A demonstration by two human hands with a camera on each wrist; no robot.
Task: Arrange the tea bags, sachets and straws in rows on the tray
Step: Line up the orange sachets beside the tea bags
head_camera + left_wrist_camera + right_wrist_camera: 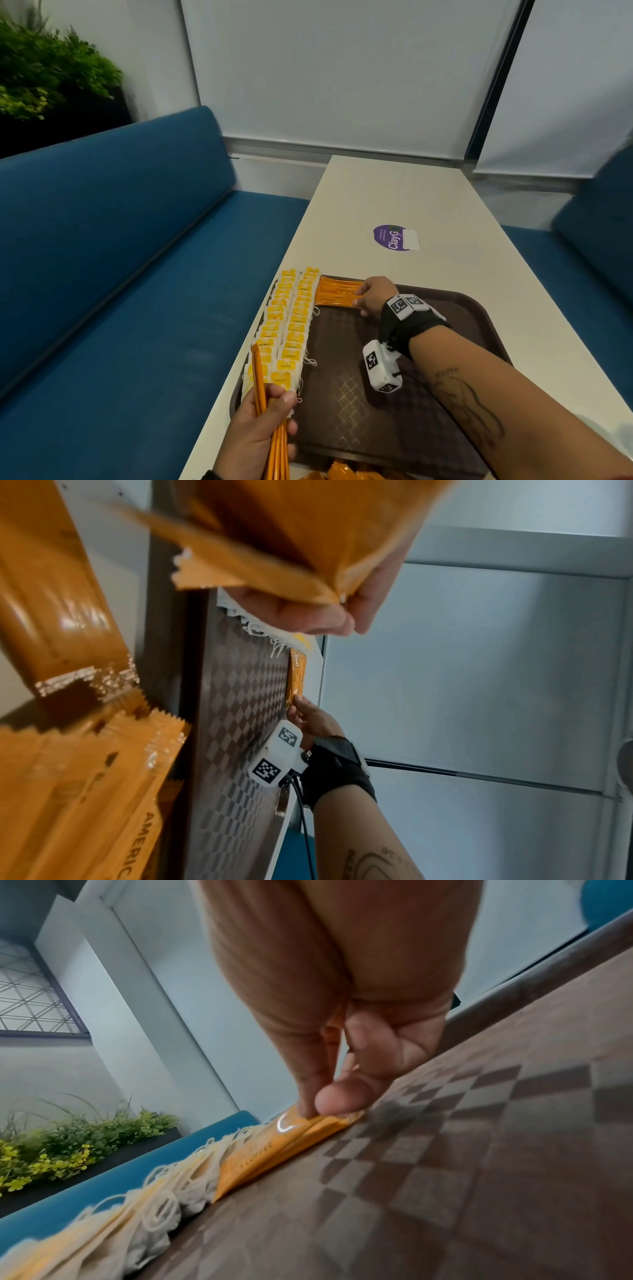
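A brown tray (394, 428) lies on the white table (411, 198). Two rows of tea bags (291, 325) with yellow tags run along its left side. At the far left corner lie several orange sachets (337, 294). My right hand (359, 303) pinches the end of one sachet (274, 1148) between thumb and fingers (339, 1099), flat on the tray (445, 1150) next to the tea bags (154, 1204). My left hand (274, 411) grips a bundle of orange stick sachets (258, 377) over the near left corner. In the left wrist view the bundle (274, 534) fills the top.
More loose orange sachets (342, 472) lie on the table in front of the tray's near edge. A purple sticker (394, 237) is on the table beyond the tray. Blue benches (120, 274) flank the table, and the tray sits close to its left edge. A plant (44, 68) stands far left.
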